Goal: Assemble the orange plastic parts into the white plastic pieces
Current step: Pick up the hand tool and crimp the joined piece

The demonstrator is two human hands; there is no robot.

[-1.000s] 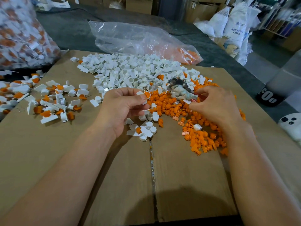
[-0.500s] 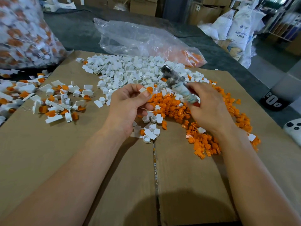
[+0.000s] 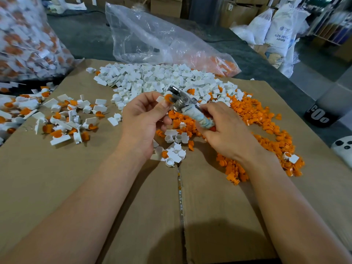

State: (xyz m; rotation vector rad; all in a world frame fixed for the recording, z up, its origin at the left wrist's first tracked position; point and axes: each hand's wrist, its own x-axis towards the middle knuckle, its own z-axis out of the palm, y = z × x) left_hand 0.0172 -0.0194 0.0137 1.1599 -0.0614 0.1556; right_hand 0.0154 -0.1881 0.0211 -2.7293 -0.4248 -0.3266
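My left hand pinches a white plastic piece with an orange part seated on it, held above the cardboard. My right hand grips a metal tool with a cloth-wrapped handle; its metal head touches the orange part. A heap of loose white pieces lies behind the hands. Loose orange parts spread to the right and under my right hand. Several white pieces lie just below my hands.
Assembled white-and-orange pieces are scattered at the left on the cardboard sheet. A clear plastic bag lies at the back, a filled bag at far left. Sacks and boxes stand beyond the table.
My right hand lifted the tool from the orange pile and brought its head to the piece in my left hand. Both hands rose slightly.
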